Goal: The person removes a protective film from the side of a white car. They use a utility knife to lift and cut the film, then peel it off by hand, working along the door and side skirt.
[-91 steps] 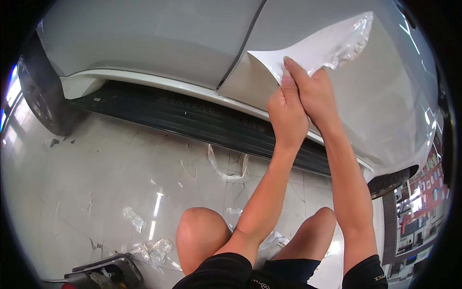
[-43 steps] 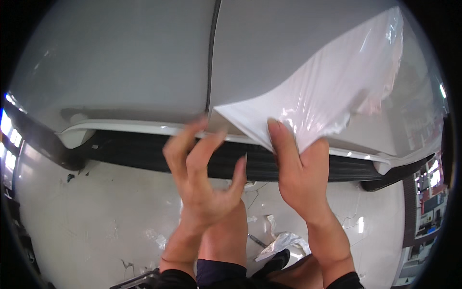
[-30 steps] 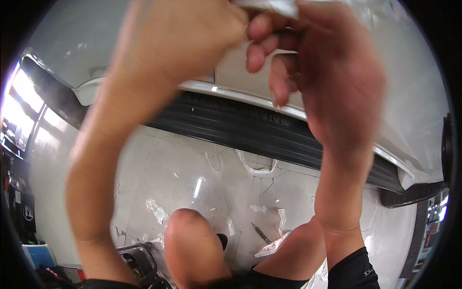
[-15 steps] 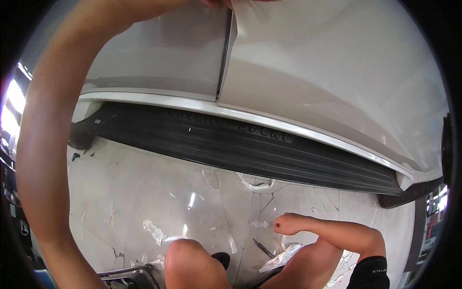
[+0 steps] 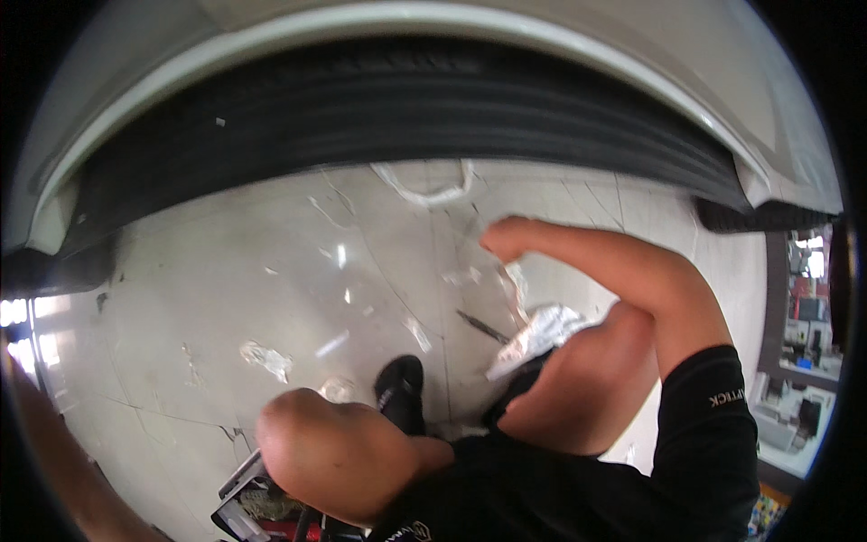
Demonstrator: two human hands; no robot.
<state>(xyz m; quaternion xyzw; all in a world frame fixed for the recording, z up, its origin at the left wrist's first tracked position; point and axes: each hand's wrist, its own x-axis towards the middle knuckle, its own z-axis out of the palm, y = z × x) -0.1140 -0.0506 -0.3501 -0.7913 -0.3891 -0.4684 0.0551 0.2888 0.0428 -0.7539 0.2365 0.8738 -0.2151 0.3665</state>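
My right hand (image 5: 508, 239) is curled closed over the tiled floor (image 5: 298, 307), between the car's side step and my bent knees. What it holds, if anything, is hidden. Just below it a strip of thin clear film (image 5: 517, 287) reaches down toward a crumpled, shiny sheet of film (image 5: 546, 332) beside my thigh; I cannot tell if the hand touches that strip. Close by on the floor lies a slim, dark, pen-like tool (image 5: 483, 326). Of my left arm (image 5: 68, 452) only the forearm shows, at the lower left rim; the hand is out of sight.
The black side step (image 5: 406, 117) of a light-coloured car spans the top, under a pale sill (image 5: 406, 13). Film scraps (image 5: 266, 359) and a white curled strip (image 5: 433, 194) litter the floor. A low seat or cart frame (image 5: 237, 492) stands by my left knee; shelving (image 5: 804, 307) is at far right.
The view has tipped down toward the floor and my legs. My left arm, raised to the door panel seam before, has come down to the left rim. The right hand stays closed.
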